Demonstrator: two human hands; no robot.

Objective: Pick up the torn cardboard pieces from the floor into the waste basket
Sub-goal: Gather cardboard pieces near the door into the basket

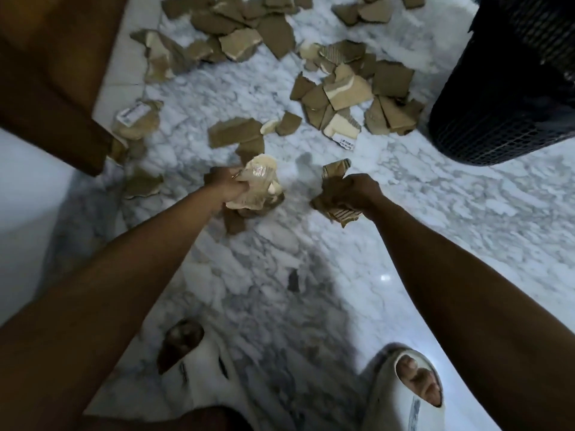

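Two feet in white slippers [407,396] stand on the marble floor [466,213], and above them both forearms reach down. The left hand [228,186] is curled round a pale bundle of torn pieces [259,188] (one with clear tape on it), while the right hand [357,191] grips a brown wad of cardboard [331,206], both just above the floor. More torn cardboard pieces [348,91] lie scattered ahead, the closest heap just beside the black mesh waste basket [510,98] at the right, others near a wooden panel [53,73] at the left.
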